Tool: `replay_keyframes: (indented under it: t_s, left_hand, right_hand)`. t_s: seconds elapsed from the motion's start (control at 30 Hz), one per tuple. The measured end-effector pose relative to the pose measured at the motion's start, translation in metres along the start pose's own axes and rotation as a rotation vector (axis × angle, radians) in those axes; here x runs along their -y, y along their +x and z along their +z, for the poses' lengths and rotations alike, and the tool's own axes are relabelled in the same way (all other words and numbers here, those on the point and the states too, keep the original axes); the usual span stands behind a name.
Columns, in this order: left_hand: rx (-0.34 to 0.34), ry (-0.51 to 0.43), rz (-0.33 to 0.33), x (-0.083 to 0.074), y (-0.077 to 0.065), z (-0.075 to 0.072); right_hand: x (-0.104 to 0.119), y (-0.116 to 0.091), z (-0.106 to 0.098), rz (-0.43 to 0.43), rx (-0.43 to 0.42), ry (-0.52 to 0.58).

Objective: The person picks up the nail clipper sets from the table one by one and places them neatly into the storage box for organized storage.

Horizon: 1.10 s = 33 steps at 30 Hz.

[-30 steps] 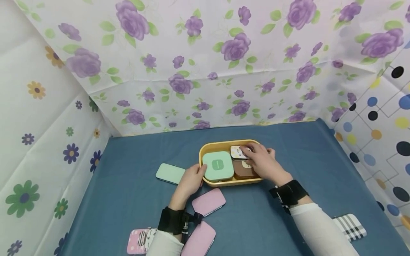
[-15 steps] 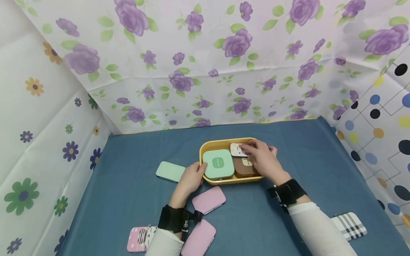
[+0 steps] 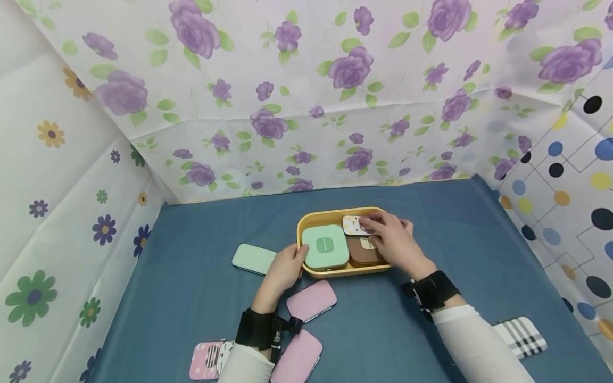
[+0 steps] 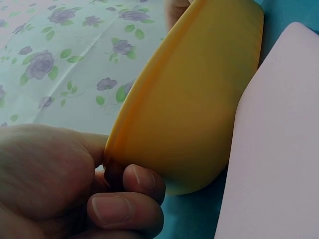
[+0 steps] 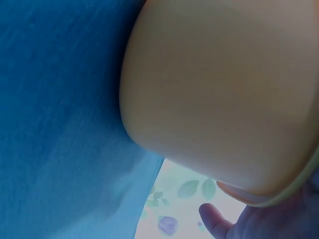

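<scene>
My left hand [image 3: 286, 267] grips the left end of a yellow basket [image 3: 323, 218], thumb over the rim and fingers curled under it outside, as the left wrist view shows. A mint green square tin [image 3: 327, 259] fills the basket's left half. At the right lie a brown tin [image 3: 361, 255] and, behind it, a small white patterned tin [image 3: 351, 225]. My right hand [image 3: 399, 243] reaches over the right rim and holds the white tin between thumb and index finger, partly covering it. Another finger [image 5: 214, 220] sticks out beyond the basket in the right wrist view.
Left of the basket lies a light green flat case [image 3: 253, 259]. Two pink cases [image 3: 312, 300] lie in front, one partly behind my left wrist. A pink patterned case [image 3: 206, 360] is near left, a black-and-white checked case [image 3: 522, 336] near right. Floral sheets [image 3: 268, 90] wall the blue surface.
Both hands stay in nearly the same places at the basket. The right fingers have shifted only slightly on the white tin, and the view itself moves a little.
</scene>
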<state>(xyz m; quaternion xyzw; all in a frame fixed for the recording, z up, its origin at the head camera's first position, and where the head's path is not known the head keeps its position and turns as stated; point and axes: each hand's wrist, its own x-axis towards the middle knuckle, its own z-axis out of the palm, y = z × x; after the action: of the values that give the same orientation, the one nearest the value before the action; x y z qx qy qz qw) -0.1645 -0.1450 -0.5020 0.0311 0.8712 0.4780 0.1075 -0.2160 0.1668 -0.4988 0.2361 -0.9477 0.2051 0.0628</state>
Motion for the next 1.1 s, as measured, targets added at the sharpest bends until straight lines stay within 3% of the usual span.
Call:
replay_keyframes:
  t_s: [0.5, 1.1]
  left_hand:
    - [0.004, 0.001, -0.006, 0.0, 0.002, 0.0]
    - [-0.004, -0.008, -0.013, 0.001, 0.002, 0.001]
  right_hand:
    - [-0.001, -0.015, -0.007, -0.021, 0.002, 0.027]
    - [-0.001, -0.044, -0.031, 0.002, 0.073, 0.08]
